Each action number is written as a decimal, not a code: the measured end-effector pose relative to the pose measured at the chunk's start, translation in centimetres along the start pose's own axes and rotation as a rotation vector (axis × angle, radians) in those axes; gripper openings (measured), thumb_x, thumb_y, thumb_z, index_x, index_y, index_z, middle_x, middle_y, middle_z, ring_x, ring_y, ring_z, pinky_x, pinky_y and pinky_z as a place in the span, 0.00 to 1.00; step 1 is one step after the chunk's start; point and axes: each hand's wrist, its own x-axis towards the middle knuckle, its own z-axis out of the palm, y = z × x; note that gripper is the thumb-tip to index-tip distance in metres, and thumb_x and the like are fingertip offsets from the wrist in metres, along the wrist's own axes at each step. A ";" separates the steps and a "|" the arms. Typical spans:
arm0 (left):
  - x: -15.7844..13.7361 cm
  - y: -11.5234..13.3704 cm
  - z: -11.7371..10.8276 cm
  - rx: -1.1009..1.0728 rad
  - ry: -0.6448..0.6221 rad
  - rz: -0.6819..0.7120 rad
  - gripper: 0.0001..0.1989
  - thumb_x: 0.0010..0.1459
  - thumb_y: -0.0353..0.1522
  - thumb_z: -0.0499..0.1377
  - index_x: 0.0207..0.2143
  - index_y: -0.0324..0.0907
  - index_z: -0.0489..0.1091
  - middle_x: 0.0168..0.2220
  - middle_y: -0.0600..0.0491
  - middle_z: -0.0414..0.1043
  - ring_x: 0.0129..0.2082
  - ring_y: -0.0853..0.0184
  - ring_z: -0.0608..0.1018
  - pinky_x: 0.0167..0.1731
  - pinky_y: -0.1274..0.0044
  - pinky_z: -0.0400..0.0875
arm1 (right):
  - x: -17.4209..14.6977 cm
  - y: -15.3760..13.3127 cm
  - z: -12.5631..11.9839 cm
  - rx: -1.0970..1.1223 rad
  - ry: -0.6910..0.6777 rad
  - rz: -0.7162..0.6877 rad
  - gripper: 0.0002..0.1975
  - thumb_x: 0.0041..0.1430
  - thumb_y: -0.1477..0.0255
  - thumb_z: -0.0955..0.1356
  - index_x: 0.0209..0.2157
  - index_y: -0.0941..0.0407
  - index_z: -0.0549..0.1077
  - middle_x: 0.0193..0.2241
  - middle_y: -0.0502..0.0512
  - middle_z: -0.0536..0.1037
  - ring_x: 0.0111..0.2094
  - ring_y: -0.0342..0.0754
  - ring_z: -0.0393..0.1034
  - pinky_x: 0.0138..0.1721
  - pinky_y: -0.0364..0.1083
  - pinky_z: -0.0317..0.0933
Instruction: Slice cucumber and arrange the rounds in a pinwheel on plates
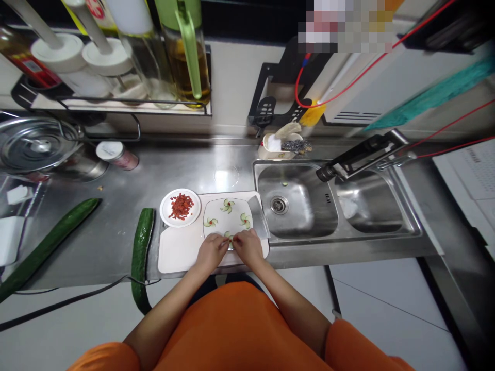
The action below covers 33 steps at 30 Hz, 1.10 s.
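My left hand [211, 251] and my right hand [248, 247] meet over the near edge of a white square plate [227, 222]. Their fingers are pinched together at a pinwheel of thin cucumber slices [228, 236]; whatever is between the fingertips is too small to make out. Other cucumber pinwheels with red centres, such as the far one [228, 206], lie on the plate. Beneath it is a white cutting board [176, 252]. A wide knife blade [258, 212] rests on the board's right side, close to my right hand. Upper left, a small round dish [164, 207] holds dried red berries [181, 206].
Two cucumbers [142, 242] [58, 239] lie on the steel counter [112, 232] to the left. A double sink [301, 219] adjoins the board on the right. Behind stand a lidded pot [77, 162], a can [118, 155] and a rack of bottles [189, 67]. A black cable [77, 303] crosses the front.
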 end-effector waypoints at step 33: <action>-0.9 -3.2 -3.2 -0.689 -0.054 -0.708 0.17 0.42 0.45 0.62 0.25 0.41 0.67 0.17 0.59 0.66 0.21 0.70 0.71 0.24 0.80 0.61 | -0.5 4.5 -1.6 0.596 0.119 0.461 0.18 0.50 0.75 0.59 0.37 0.56 0.78 0.28 0.52 0.79 0.27 0.45 0.71 0.32 0.42 0.63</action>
